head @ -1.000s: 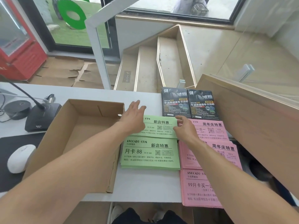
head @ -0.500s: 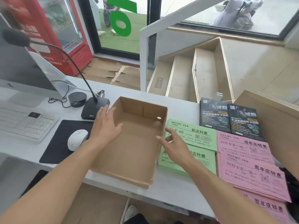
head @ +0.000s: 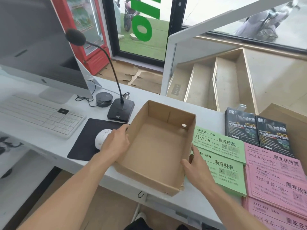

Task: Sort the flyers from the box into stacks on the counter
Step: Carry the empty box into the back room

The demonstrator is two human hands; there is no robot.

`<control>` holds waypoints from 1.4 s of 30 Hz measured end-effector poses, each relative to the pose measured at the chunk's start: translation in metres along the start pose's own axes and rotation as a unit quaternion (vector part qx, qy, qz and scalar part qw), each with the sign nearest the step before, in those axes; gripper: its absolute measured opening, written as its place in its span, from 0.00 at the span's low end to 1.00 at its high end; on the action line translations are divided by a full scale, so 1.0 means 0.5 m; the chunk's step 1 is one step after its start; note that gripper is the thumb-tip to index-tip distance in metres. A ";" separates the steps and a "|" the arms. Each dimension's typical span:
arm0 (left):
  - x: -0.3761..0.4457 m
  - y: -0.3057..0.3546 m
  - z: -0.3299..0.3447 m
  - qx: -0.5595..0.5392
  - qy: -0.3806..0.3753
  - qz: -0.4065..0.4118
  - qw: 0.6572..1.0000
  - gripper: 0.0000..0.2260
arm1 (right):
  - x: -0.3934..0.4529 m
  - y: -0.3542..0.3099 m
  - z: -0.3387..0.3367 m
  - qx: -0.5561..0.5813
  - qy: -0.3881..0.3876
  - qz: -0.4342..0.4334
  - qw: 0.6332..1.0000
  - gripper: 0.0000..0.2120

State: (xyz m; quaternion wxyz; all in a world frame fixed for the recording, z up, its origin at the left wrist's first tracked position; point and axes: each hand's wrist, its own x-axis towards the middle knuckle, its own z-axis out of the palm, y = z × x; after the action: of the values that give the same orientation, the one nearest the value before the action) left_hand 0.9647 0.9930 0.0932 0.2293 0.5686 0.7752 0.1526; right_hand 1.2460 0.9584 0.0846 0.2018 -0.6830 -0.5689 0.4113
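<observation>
Scene: a white counter (head: 54,146) seen from above, with a person's two bare forearms reaching in from the bottom of the frame.
Box: an open, shallow cardboard box (head: 156,146) sits at the centre of the frame on the counter, its near corner past the counter's front edge. No flyers show inside; a small round pale disc sits on its far right inner wall.
Left hand: the left hand (head: 116,143) grips the box's left wall, left of centre, fingers curled over the rim.
Right hand: the right hand (head: 196,165) holds the box's right wall, thumb inside and fingers outside, resting over the nearer green stack.
Green flyers: two stacks of green flyers (head: 224,156) lie just right of the box, one behind the other, touching its right side.
Pink flyers: overlapping stacks of pink flyers (head: 274,176) fill the lower right of the frame, beside the green ones.
Black flyers: two stacks of black flyers (head: 255,130) lie side by side at the right, above the pink ones.
Left side of the counter: a white mouse (head: 101,138) on a black mouse pad (head: 88,140) just left of the left hand; a white keyboard (head: 38,115) at the left edge; a monitor (head: 33,42) in the upper left.
Microphone: a black gooseneck microphone (head: 120,110) stands behind the mouse pad, its foam head toward the upper left.
</observation>
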 end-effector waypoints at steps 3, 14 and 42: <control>-0.033 0.015 -0.024 -0.017 0.062 0.027 0.998 0.15 | -0.017 -0.003 -0.006 0.025 0.042 -0.018 0.999 0.31; -0.363 -0.029 -0.049 -0.146 0.272 -0.079 0.948 0.15 | -0.164 -0.042 -0.021 0.027 -0.010 -0.191 0.981 0.30; -1.556 -0.676 0.128 -0.293 0.470 -0.620 0.556 0.17 | -0.986 -0.099 0.802 -0.402 -0.537 -0.394 0.629 0.09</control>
State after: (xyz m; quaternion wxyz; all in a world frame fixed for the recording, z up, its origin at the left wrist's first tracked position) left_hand 0.9175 0.1478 0.0125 0.0243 -0.3029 0.8466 0.4370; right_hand 0.8912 0.4300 0.0527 -0.2910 -0.0659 -0.9002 0.3172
